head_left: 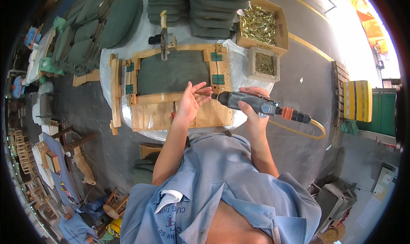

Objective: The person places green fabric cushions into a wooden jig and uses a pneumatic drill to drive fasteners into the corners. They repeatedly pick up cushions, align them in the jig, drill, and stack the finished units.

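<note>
My right hand (255, 116) is wrapped round a dark grey air screwdriver (250, 102), held level with its nose pointing left. A yellow hose runs from its orange-collared rear end. Its thin bit reaches in among the fingers of my left hand (191, 102), which are stretched and apart; whether they touch the bit I cannot tell. Both hands are above the near right part of a wooden frame jig (158, 99). Inside the jig lies a dark green padded panel (171, 72). A toggle clamp (164, 39) stands at the jig's far side.
Stacks of dark green cushions (222, 13) stand at the back, with more piled at the left (85, 35). A cardboard box (284, 35) of brass-coloured metal pieces and a smaller tray (273, 75) of screw-like pieces are at the right. A co-worker (72, 227) is at the lower left.
</note>
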Action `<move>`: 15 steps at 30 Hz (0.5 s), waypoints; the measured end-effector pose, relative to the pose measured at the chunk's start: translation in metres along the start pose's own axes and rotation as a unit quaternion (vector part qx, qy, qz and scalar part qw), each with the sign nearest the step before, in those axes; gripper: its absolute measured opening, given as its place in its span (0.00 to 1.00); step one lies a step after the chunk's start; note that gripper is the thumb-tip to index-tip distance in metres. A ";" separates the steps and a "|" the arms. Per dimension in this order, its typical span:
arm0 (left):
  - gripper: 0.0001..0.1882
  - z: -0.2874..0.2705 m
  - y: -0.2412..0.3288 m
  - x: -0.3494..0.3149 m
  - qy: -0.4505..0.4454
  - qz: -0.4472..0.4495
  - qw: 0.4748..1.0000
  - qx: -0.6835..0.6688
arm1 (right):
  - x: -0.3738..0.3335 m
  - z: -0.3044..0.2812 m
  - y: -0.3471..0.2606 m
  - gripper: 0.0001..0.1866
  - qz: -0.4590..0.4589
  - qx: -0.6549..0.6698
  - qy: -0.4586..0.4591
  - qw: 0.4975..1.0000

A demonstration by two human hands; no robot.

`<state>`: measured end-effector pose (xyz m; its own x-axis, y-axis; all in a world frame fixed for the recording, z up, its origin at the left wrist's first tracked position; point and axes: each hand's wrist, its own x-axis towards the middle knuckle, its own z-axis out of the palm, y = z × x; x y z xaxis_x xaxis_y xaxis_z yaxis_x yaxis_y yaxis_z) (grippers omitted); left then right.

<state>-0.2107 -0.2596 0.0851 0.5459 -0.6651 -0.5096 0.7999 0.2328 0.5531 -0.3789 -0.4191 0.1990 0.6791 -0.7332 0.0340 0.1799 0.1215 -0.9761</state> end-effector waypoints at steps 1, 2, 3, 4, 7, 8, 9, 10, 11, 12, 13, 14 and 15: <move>0.35 0.002 0.000 -0.001 -0.008 0.001 1.000 0.018 | -0.001 -0.001 0.000 0.29 -0.001 0.001 0.001 1.000; 0.35 0.003 -0.001 -0.002 -0.015 0.003 0.999 0.033 | -0.002 -0.002 0.001 0.29 -0.001 -0.001 0.000 1.000; 0.35 0.003 -0.002 -0.003 -0.011 0.002 0.999 0.037 | -0.002 -0.003 0.004 0.29 -0.006 -0.005 -0.003 1.000; 0.35 0.004 -0.003 -0.003 -0.006 0.001 0.999 0.041 | -0.003 -0.005 0.007 0.29 -0.010 -0.009 -0.005 1.000; 0.33 0.008 -0.004 -0.005 0.020 -0.002 0.999 0.039 | -0.005 -0.007 0.004 0.29 -0.016 -0.008 0.000 1.000; 0.32 0.007 -0.005 -0.005 0.032 -0.002 0.999 0.035 | -0.005 -0.007 0.003 0.29 -0.016 -0.005 0.003 1.000; 0.30 0.000 -0.006 -0.005 0.026 -0.015 0.999 0.017 | -0.005 -0.007 0.003 0.29 -0.017 0.001 0.007 1.000; 0.27 -0.009 -0.006 -0.004 0.021 -0.028 0.999 0.000 | -0.005 -0.007 0.003 0.29 -0.018 0.007 0.011 1.000; 0.25 -0.011 -0.005 -0.005 0.015 -0.042 0.999 -0.018 | -0.004 -0.009 0.003 0.30 -0.019 0.013 0.016 1.000; 0.22 -0.012 -0.006 -0.006 0.016 -0.035 0.998 -0.039 | -0.003 -0.010 0.004 0.30 -0.021 0.018 0.017 0.999; 0.20 -0.014 -0.007 -0.008 0.017 -0.029 0.998 -0.060 | -0.002 -0.011 0.005 0.30 -0.023 0.023 0.018 0.999; 0.18 -0.016 -0.007 -0.010 0.018 -0.021 0.996 -0.080 | 0.000 -0.010 0.006 0.30 -0.024 0.029 0.018 0.999; 0.16 -0.019 -0.007 -0.010 0.019 -0.010 0.996 -0.082 | 0.001 -0.009 0.005 0.30 -0.020 0.040 0.022 0.999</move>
<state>-0.2174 -0.2407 0.0734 0.5364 -0.6446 -0.5448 0.8386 0.3348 0.4296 -0.3841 -0.4250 0.1925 0.6390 -0.7668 0.0610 0.2636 0.1438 -0.9539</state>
